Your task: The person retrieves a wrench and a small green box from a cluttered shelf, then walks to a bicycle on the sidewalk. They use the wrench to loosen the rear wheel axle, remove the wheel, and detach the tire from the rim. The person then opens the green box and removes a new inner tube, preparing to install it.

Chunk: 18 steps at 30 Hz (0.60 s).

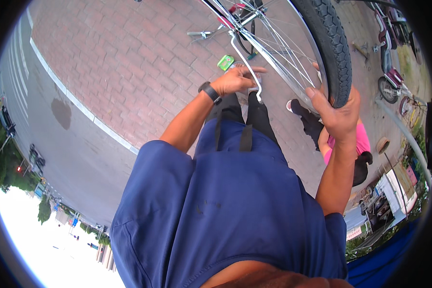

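Observation:
A bicycle wheel [338, 48] with a knobby black tyre, silver rim and thin spokes stands tilted at the upper right. Around its lower edge my right hand [339, 115] is closed, thumb on the rim side and palm against the tyre. From near the hub, a bent white metal rod [238, 48] runs down towards me. My left hand [235, 80], with a dark watch on the wrist, is beside this rod; its index finger is stretched out and passes behind it. I see no grip on the rod, though the other fingers are partly hidden.
A green package [225, 62] lies on the brick paving by my feet. A handlebar grip [195, 33] shows beyond it. At right, a person in pink [362, 139] is close to the wheel, and a parked scooter [391, 72] stands farther off. A pale kerb [81, 98] borders the road at left.

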Available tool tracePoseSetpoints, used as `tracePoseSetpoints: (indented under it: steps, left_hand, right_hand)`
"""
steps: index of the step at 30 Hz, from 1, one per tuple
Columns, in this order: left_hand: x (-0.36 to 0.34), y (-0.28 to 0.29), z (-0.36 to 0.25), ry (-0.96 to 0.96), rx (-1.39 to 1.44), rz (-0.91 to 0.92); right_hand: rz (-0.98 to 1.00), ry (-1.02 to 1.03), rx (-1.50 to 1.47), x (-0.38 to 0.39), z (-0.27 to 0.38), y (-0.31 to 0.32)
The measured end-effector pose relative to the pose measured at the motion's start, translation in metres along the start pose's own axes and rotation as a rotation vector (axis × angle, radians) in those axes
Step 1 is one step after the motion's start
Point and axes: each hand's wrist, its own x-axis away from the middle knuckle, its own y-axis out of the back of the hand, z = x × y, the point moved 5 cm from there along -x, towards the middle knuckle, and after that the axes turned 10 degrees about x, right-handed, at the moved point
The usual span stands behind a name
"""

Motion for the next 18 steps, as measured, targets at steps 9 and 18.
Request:
tracePoseSetpoints:
  steps: [9,18]
  left_hand:
    - [0.042,0.063,-0.095,-0.717,0.470,-0.360]
    - [-0.011,0.027,-0.008,-0.035,0.111,-0.153]
  right_hand:
    - [-0.038,0.060,-0.040,-0.001,0.003,0.000]
    - [0.007,0.077,0.021,-0.001,0.002,0.003]
